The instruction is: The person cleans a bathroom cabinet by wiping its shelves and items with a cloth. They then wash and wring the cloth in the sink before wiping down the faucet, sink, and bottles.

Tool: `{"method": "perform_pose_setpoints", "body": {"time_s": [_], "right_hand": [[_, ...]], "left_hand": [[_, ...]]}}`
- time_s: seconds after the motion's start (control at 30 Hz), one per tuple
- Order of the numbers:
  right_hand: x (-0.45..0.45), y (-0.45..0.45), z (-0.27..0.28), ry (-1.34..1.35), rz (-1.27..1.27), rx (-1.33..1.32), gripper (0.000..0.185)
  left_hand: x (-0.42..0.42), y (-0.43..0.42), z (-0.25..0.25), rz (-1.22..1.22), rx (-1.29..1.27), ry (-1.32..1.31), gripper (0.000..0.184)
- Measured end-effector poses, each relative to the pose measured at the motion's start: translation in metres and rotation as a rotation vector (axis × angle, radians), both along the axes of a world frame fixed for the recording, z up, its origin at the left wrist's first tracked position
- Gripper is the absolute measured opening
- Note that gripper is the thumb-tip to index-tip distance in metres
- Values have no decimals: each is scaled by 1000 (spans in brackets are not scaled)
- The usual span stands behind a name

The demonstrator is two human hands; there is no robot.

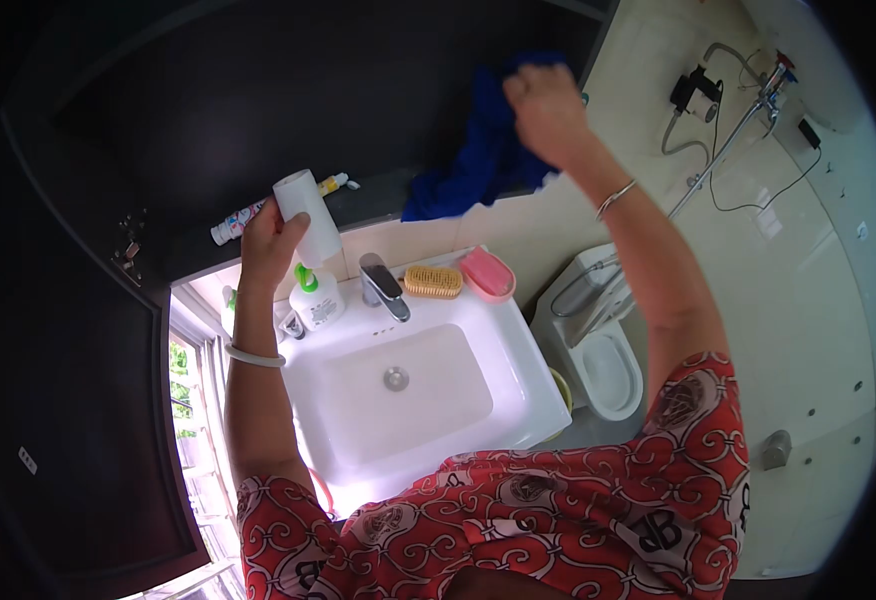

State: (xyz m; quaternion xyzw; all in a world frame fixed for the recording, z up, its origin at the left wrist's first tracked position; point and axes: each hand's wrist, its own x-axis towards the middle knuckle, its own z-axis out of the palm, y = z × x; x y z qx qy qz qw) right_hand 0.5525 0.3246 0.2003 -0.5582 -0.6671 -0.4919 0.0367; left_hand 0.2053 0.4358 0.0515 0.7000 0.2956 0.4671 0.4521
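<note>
My left hand (276, 240) is closed around a white cylindrical container (316, 225), tilted above the left back of the sink. I cannot tell whether its upper end is open. My right hand (548, 110) grips a blue cloth (478, 155) at the right end of the dark cabinet shelf (378, 200). The cloth spreads leftward and partly hangs over the shelf's front edge. Behind my left hand, a tube with a patterned label (233, 222) lies on the shelf. A yellow-and-white tube (336, 183) shows just past the container.
Below is a white sink (508, 385) with a faucet (383, 285). A green-topped pump bottle (316, 298), a yellow brush (432, 282) and a pink soap dish (488, 275) stand along its back. An open cabinet door (68, 400) is at left, a toilet (603, 365) at right.
</note>
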Motion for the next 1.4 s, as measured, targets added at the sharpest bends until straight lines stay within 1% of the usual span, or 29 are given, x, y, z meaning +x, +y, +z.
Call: {"method": "perform_pose_setpoints", "body": {"time_s": [0.03,0.13,0.17,0.23,0.3,0.4,0.5,0.53,0.63,0.77,0.8,0.9,0.97,1.0,1.1,1.13,1.23,1.33,1.4], "right_hand": [[11,2,12,-77,35,117,31],[48,-6,15,-205,15,142,27],[49,-3,8,-173,-56,38,29],[36,-9,-32,-99,-205,-179,33],[19,-11,-73,5,-286,-419,41],[9,-1,-74,426,-152,-435,47],[8,23,-60,862,-166,-566,54],[10,33,-60,872,-199,-618,60],[6,42,-65,1053,-212,-561,61],[-8,23,-75,1009,-229,-450,60],[-7,15,-80,1038,-196,-413,54],[-27,-17,-89,1010,-16,-381,48],[-31,-25,-104,858,115,-383,46],[-31,-28,-104,858,90,-424,53],[-3,-5,-106,1015,-68,-381,62],[7,8,-106,1026,-44,-401,71],[8,39,-89,1175,-195,-486,67],[-2,39,-87,1041,-264,-545,58],[-11,29,-101,1062,-61,-483,47]], "left_hand": [[0,-1,0,-1,-7,-4,37],[0,-1,-6,9,21,-34,39],[0,0,-7,17,38,-49,40],[-1,1,-8,37,37,-3,41],[-1,1,-7,55,58,13,41],[0,-2,-7,71,71,-24,40],[-1,0,-6,56,47,8,39],[0,0,-5,65,52,13,39],[1,-4,-2,86,50,34,39],[1,-2,-4,84,46,28,40],[1,0,-6,78,48,11,40],[2,1,-8,81,64,4,39],[2,-1,-6,78,42,21,41],[2,-2,-5,74,39,7,41],[3,-5,-2,40,2,-14,42],[4,-6,0,29,-1,-31,41],[3,-9,3,9,-35,-18,39],[2,-7,3,-15,-34,-27,37],[4,-6,3,-21,-32,-40,37]]}}
